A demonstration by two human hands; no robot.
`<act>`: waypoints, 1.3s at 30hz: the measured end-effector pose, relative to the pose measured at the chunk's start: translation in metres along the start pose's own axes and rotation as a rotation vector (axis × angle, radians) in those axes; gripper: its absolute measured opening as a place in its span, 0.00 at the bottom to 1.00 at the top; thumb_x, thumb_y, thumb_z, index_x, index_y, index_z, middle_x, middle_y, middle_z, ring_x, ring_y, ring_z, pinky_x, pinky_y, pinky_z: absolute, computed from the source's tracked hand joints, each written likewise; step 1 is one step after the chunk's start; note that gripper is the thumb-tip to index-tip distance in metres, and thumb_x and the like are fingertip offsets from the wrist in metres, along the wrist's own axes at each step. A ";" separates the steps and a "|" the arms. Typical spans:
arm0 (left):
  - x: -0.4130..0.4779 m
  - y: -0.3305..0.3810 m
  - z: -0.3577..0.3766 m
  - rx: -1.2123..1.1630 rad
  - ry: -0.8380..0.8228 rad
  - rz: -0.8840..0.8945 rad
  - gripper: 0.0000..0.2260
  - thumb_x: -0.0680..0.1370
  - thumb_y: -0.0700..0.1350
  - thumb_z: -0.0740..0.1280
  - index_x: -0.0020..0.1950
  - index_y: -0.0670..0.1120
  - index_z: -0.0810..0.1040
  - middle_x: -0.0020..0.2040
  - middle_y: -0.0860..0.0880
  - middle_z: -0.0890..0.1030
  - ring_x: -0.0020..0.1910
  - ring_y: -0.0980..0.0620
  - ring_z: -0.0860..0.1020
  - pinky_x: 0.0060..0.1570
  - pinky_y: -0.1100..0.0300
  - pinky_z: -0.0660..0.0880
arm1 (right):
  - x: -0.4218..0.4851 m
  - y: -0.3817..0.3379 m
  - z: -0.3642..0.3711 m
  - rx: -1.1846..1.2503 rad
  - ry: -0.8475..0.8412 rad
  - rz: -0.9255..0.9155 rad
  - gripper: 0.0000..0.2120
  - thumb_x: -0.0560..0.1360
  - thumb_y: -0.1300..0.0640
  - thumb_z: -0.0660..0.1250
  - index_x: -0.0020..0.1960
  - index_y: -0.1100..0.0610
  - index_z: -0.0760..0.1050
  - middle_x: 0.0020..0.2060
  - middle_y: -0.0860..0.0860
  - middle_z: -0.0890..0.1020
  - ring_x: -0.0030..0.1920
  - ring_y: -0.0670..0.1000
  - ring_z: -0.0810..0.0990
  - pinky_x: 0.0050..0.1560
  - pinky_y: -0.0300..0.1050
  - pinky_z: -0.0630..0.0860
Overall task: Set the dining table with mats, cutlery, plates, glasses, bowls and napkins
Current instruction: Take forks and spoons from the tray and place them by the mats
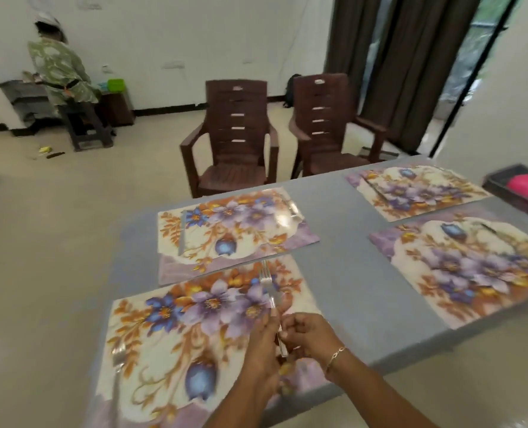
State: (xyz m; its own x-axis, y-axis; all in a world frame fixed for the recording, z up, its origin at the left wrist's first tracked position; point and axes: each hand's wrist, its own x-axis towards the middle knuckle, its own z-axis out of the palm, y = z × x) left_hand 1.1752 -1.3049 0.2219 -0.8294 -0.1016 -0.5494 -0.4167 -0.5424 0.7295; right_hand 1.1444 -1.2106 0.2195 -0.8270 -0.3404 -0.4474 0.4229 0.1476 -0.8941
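**A:** Where is the cutlery right now?

**B:** A fork (269,296) is held above the right part of the nearest mat (176,344), tines pointing away from the person. Both hands meet on its handle: the left hand (261,350) has its grip clamped on the fork, fingers wrapped along the shaft, and the right hand (306,335) pinches the handle's lower part, so its grip is closed on the same fork. A thin bracelet (336,355) sits on the right wrist.

**A:** Anything already lying on that mat?

**B:** Another fork (117,362) lies along its left edge, blurred.

**A:** And the other mats?

**B:** Four floral mats lie on the grey table (349,267). The far-left mat (232,227) touches the top edge of the nearest one; it carries a knife (182,231) on its left side and some cutlery on its right, too glared to name. The near-right mat (472,267) and the far-right mat (417,189) sit well apart from those, across a bare strip of table.

**A:** What surrounds the table?

**B:** Two brown plastic chairs (235,134) stand just beyond the far edge. A dark tray (522,189) with something pink rests at the right end. Another person (59,72) stands by the back wall.
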 end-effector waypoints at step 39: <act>0.183 -0.117 0.273 0.679 0.147 0.174 0.10 0.77 0.36 0.65 0.58 0.44 0.76 0.52 0.47 0.78 0.53 0.50 0.77 0.52 0.60 0.73 | 0.077 0.027 -0.374 -0.675 0.125 0.252 0.16 0.68 0.66 0.71 0.31 0.48 0.71 0.32 0.43 0.76 0.33 0.40 0.74 0.36 0.30 0.71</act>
State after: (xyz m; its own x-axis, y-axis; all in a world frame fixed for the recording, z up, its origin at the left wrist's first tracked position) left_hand 0.9707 -1.0323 0.1472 -0.8661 -0.2763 -0.4165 -0.4622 0.1259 0.8778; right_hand 0.9538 -0.8855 0.1531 -0.7877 -0.1178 -0.6046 0.3190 0.7617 -0.5640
